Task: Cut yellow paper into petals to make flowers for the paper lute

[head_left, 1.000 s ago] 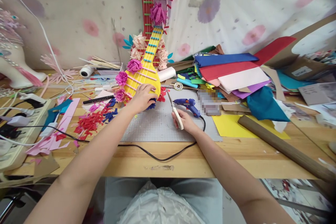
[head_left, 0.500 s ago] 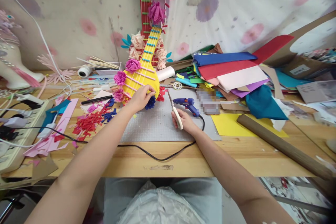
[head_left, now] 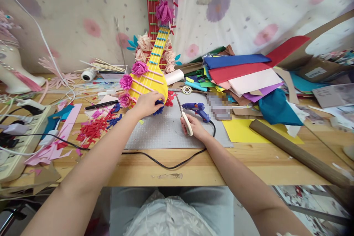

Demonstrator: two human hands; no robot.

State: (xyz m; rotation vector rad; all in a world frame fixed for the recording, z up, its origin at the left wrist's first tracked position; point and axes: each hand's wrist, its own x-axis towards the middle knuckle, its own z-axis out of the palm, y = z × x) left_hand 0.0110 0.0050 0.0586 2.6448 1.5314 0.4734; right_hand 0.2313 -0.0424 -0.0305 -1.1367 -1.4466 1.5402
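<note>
A yellow paper pipa (head_left: 151, 80) with pink strips and thin strings leans upright at the middle back. Pink and magenta paper flowers (head_left: 126, 82) line its left edge. At its base sits a dark blue paper flower (head_left: 158, 108), and my left hand (head_left: 148, 103) has its fingers curled on it, partly covering it. My right hand (head_left: 193, 127) grips a pair of scissors (head_left: 187, 121) by the cream handles, blades pointing up and away. Just beyond that hand a blue glue gun (head_left: 197, 108) lies on the grey cutting mat (head_left: 155, 132).
Red paper scraps (head_left: 92, 129) are piled left of the mat. A power strip (head_left: 30, 151) stands at the far left, its black cord crossing the front. Stacked coloured paper (head_left: 240, 73), a yellow sheet (head_left: 238, 131) and a brown roll (head_left: 293, 151) lie right.
My left hand has lowered slightly, its fingers settling onto the blue paper flower. The right hand with the scissors has stayed in place.
</note>
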